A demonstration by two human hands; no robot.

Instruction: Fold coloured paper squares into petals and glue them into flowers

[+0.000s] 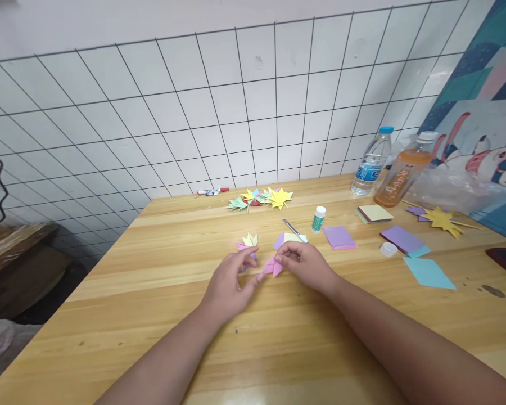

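Observation:
Between my hands is a small folded piece of pink paper (273, 267), pointed at its ends. My right hand (307, 264) pinches it from the right with thumb and fingertips. On the left, my left hand (231, 281) has thumb and fingers apart, the thumb tip at the paper's left point. Just beyond the left fingers lie folded paper pieces, a pale yellow one (250, 240) among pink and purple ones. Behind my right hand are cream and purple sheets (279, 241), partly hidden, with a utility knife (296, 232) across them.
A glue stick (319, 220) stands near purple square sheets (339, 237). Paper maple leaves (279, 198) and markers (213, 192) lie by the tiled wall. A water bottle (371, 163) and an orange drink bottle (405, 171) stand back right, near a white cap (388, 249) and blue paper (429, 272).

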